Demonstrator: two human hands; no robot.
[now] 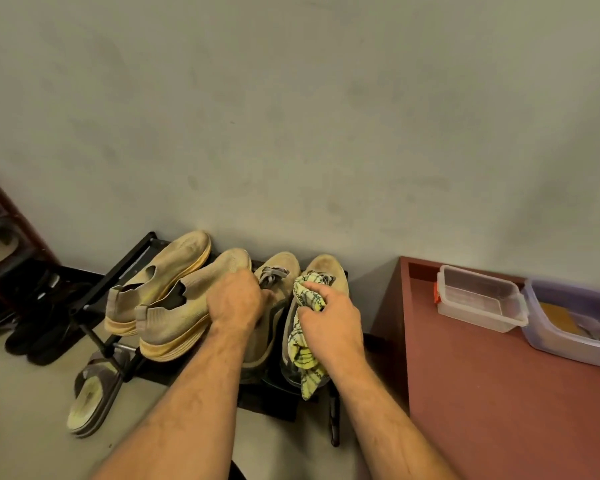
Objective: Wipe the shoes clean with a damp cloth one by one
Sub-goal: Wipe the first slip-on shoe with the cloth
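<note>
Tan suede on the laced shoe (pixel 321 271) at lower centre of the frame is where we press the yellow-green patterned cloth (pixel 303 327) — our right hand (pixel 329 320) grasps it in a bunch against the shoe's upper, and the loose end drapes down past the heel. Our left hand (pixel 236 299) is curled over the neighbouring laced shoe (pixel 278 268), gripping it near the laces. Both shoes sit toe-to-wall on a black rack (pixel 125 258). Left of them on the same rack sit two beige knit slip-ons (pixel 174 268) with yellowish soles, side by side. At lower left a sandal (pixel 90 400) lies on the floor beside the rack's leg, with dark shoes (pixel 39 327) further left. At right, a reddish-brown table (pixel 499 393) carries a clear plastic container (pixel 478 299) — just beside it, touching or nearly so, stands a purple-tinted tub (pixel 568 327).
</note>
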